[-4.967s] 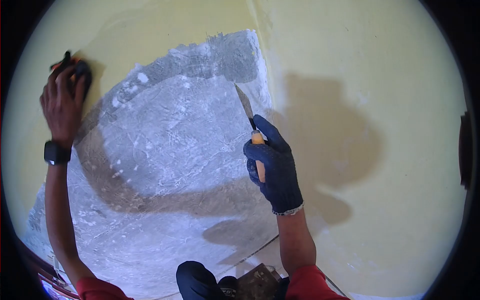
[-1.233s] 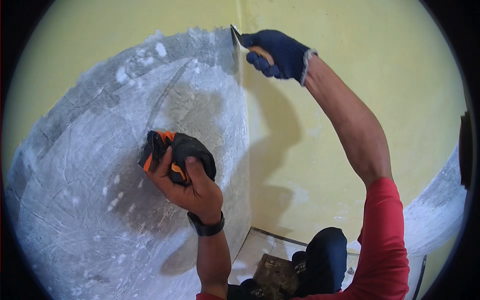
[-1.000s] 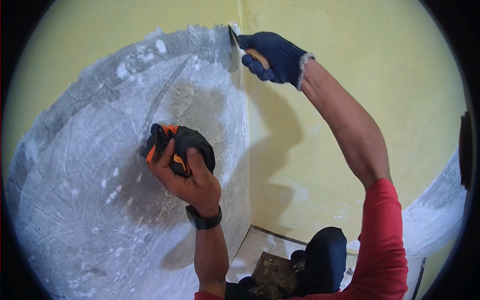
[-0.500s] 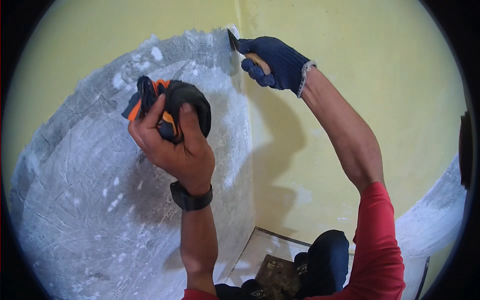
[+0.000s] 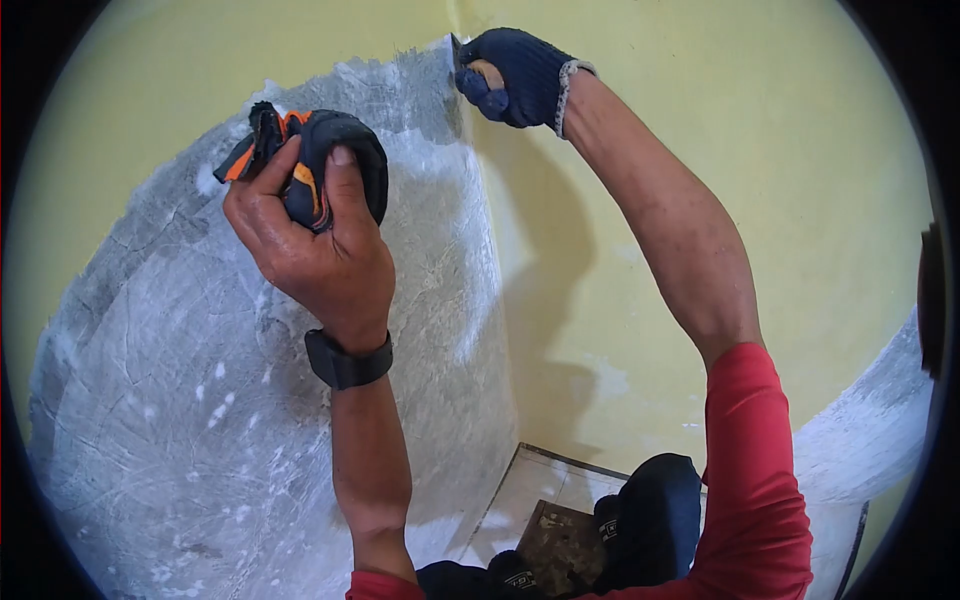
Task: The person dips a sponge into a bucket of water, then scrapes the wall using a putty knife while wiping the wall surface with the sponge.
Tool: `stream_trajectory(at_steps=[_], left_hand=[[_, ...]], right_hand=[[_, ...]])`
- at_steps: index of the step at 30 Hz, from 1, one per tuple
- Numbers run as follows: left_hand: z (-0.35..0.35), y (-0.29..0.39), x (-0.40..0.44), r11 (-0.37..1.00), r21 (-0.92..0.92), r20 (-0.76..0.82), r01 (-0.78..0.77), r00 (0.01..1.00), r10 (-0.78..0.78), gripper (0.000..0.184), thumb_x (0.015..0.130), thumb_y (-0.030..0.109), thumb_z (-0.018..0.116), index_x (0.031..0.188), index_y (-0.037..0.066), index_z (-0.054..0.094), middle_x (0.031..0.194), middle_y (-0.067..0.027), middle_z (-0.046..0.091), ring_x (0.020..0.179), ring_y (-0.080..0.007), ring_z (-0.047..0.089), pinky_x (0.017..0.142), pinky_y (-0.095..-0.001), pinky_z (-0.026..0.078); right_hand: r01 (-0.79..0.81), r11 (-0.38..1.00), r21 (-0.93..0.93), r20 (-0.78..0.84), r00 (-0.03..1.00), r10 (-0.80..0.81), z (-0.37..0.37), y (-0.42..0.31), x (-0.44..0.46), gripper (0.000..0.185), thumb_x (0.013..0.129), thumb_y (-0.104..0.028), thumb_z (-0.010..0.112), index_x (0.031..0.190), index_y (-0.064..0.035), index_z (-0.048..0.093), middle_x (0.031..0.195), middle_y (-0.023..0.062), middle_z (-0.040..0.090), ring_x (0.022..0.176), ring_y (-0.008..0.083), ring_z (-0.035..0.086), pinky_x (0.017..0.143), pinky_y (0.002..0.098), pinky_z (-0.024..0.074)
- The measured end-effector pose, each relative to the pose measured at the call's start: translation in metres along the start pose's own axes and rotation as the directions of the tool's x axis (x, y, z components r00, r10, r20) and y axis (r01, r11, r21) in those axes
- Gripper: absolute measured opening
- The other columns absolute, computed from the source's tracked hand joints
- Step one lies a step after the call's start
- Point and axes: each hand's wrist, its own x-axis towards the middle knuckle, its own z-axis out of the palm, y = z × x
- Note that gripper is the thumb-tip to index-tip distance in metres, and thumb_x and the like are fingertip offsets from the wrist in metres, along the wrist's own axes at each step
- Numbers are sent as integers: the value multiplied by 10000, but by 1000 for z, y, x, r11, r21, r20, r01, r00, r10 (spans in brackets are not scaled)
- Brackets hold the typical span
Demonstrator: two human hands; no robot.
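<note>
Fingers [image 5: 272, 180] and thumb of my left hand [image 5: 322, 262] pinch a black-and-orange bundle [image 5: 362, 130] between them, bare skin against its folds, a watch [image 5: 350, 362] just below on the wrist. My right hand [image 5: 522, 76], in a dark blue knitted glove with a pale cuff, has its fingers curled tight round the orange handle of a scraper [image 5: 488, 73]; its dark blade points up at the top of the grey patch [image 5: 210, 330], right by the corner [image 5: 487, 215]. That patch has a ragged upper edge, climbing from the far left to the blade, with yellow paint above it. The bundle hides part of that edge; whether it touches the wall I cannot tell. Between bundle and scraper lies a stretch of bare grey, and below them the patch is open down to the floor [image 5: 575, 487]. Right of the corner, the yellow wall [image 5: 640, 300] gives my forearm clear room, with another grey patch [image 5: 880, 415] low at the far right. Under me, a stained brown board [image 5: 560, 545] sits beside my dark trouser leg [image 5: 665, 505]. Small pale lettering shows on my footwear [image 5: 607, 520], too tiny to read surely.
</note>
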Motion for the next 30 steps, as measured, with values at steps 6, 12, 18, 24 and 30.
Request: stream_trajectory(at_steps=[6, 12, 18, 24, 30], left_hand=[[-4, -6, -6, 1000, -11, 49, -24, 998, 24, 264, 831, 142, 720, 1017, -4, 604, 1012, -165, 543, 974, -328, 573, 805, -420, 476], [12, -5, 8, 992, 110, 175, -61, 984, 41, 279, 817, 199, 720, 1012, 31, 611, 1024, -166, 544, 989, -356, 550, 841, -450, 438], [48, -2, 64, 909, 292, 264, -296, 939, 221, 277, 837, 260, 662, 1030, 65, 616, 1021, -143, 568, 975, -345, 556, 827, -458, 432], [78, -12, 121, 640, 534, 514, -552, 814, 272, 290, 812, 141, 699, 1054, 37, 577, 1021, -164, 565, 923, -317, 557, 820, -425, 433], [81, -12, 120, 490, 540, 630, -684, 715, 304, 350, 812, 192, 705, 1085, 26, 562, 1110, -167, 563, 1013, -314, 537, 909, -439, 405]], right_hand=[[-494, -79, 866, 442, 681, 584, -9, -49, -7, 239, 895, -235, 557, 733, -68, 501, 591, 64, 504, 459, 140, 462, 385, 286, 350], [-510, 222, 831, 290, 738, 609, 21, -64, -21, 228, 931, -208, 523, 1058, -21, 558, 670, 64, 483, 482, 137, 464, 376, 315, 379], [-477, 796, 373, -150, 815, 559, 47, -56, -46, 441, 895, -249, 479, 1280, -50, 560, 933, 191, 679, 840, 334, 649, 768, 406, 531], [-218, 896, 387, -459, 797, 393, 65, -55, -55, 374, 849, -210, 523, 1176, -44, 594, 1037, 239, 654, 947, 399, 622, 841, 460, 494], [-324, 751, 576, -399, 690, 604, 84, -66, -54, 309, 867, -204, 504, 1125, -48, 574, 905, 257, 647, 886, 410, 628, 800, 480, 501]])
